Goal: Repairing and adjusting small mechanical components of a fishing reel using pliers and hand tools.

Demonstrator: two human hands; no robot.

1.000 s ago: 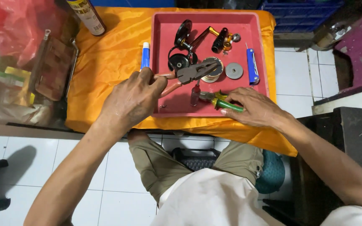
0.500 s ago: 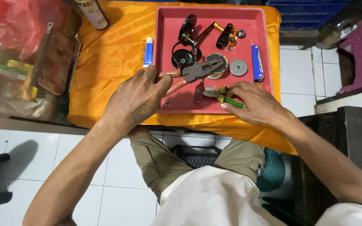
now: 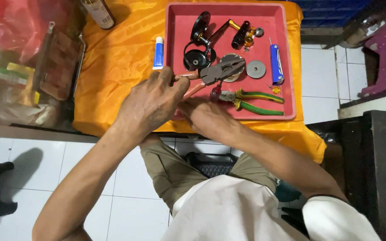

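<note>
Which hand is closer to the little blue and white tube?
The left hand. It sits just below the blue and white tube on the orange cloth, holding the orange-handled pliers. The right hand is farther, down to the tube's right.

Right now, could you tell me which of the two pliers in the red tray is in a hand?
The orange-handled pliers, gripped by the left hand; the green-handled pliers lie untouched.

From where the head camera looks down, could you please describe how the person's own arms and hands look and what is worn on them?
Both forearms are bare to above the elbow. The left hand and right hand wear no gloves, and no rings, watch or bracelet can be seen. A short white sleeve with a dark hem covers the right upper arm. No sleeve shows on the left arm.
</note>
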